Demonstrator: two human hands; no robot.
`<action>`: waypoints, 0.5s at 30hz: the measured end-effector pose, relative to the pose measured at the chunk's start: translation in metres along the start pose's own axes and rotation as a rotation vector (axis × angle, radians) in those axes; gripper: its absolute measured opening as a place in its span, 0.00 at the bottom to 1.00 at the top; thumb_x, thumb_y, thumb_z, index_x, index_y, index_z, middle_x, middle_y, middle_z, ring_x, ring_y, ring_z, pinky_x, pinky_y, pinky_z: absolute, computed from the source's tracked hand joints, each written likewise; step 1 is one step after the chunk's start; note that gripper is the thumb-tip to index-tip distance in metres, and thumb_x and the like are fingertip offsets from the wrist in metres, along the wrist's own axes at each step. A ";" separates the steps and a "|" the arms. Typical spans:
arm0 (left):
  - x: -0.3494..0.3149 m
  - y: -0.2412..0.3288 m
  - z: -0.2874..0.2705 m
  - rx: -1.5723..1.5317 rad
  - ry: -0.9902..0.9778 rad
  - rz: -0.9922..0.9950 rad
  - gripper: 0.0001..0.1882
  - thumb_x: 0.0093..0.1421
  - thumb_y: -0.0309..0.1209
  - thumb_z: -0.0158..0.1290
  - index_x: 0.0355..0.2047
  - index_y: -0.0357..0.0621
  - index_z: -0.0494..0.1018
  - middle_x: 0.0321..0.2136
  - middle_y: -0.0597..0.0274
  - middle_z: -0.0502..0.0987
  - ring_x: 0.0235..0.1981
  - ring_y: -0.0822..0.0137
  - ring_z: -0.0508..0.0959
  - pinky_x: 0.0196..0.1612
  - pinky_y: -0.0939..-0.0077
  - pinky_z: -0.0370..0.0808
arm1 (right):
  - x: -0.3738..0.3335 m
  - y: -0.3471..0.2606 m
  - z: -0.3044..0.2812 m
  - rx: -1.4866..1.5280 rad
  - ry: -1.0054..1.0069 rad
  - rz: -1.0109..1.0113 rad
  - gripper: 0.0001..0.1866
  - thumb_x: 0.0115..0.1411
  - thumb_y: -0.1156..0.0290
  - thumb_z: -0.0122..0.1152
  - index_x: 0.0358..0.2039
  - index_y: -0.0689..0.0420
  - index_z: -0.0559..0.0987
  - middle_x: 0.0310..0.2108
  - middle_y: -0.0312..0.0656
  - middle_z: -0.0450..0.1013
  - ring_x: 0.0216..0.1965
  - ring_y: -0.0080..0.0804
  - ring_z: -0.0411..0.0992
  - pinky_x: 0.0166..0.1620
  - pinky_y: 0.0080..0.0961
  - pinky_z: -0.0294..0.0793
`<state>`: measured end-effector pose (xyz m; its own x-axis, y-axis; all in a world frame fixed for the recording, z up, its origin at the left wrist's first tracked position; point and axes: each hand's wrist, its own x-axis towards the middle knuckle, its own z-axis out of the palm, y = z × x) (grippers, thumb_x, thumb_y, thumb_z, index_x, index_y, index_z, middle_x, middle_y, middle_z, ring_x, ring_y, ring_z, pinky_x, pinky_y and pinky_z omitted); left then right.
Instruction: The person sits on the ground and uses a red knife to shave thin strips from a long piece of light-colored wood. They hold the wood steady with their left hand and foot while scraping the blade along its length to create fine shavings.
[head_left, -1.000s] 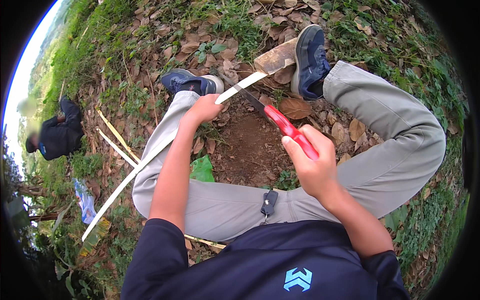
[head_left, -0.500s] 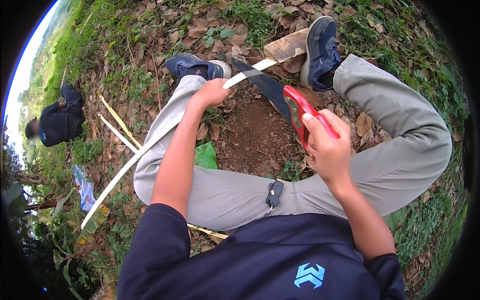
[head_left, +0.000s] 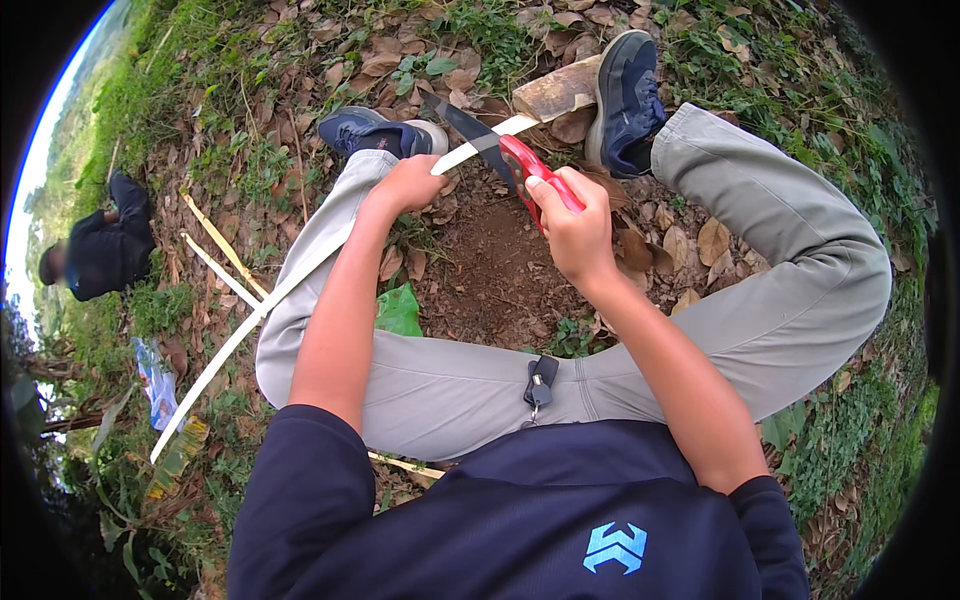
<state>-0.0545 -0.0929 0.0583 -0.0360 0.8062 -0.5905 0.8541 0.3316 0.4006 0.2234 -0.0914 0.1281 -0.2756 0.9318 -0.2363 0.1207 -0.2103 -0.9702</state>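
My left hand (head_left: 412, 186) is closed around a long pale flat strip (head_left: 225, 352), perhaps split bamboo or wood. The strip runs from the lower left, over my left leg, to a short log (head_left: 558, 90) at the far end. My right hand (head_left: 577, 228) grips the red handle of a hand saw (head_left: 462, 122). Its dark blade lies across the strip between my left hand and the log, pointing away to the far left. Whether the teeth have cut in cannot be made out. The log lies against my right shoe (head_left: 630, 105).
Dry leaves, grass and a bare soil patch (head_left: 495, 265) lie between my legs. More pale strips (head_left: 222, 240) rest on the ground at left, near a plastic bag (head_left: 157, 383). A person in dark clothes (head_left: 112, 240) sits farther left. Keys (head_left: 540, 380) hang at my waist.
My right hand has pushed the saw forward and to the left, so the handle is now close to the strip. My left hand keeps its hold. The whole view has shifted slightly.
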 end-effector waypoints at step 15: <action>-0.010 -0.004 0.004 0.006 0.039 -0.077 0.17 0.59 0.36 0.53 0.45 0.40 0.77 0.40 0.41 0.82 0.45 0.42 0.81 0.50 0.53 0.75 | -0.023 -0.035 -0.018 -0.111 -0.034 0.022 0.18 0.63 0.67 0.64 0.22 0.64 0.70 0.16 0.44 0.63 0.18 0.30 0.58 0.25 0.33 0.60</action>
<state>-0.0556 -0.1042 0.0599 -0.1212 0.7970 -0.5917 0.8513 0.3900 0.3510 0.2424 -0.1004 0.1689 -0.3036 0.9164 -0.2607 0.2313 -0.1945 -0.9532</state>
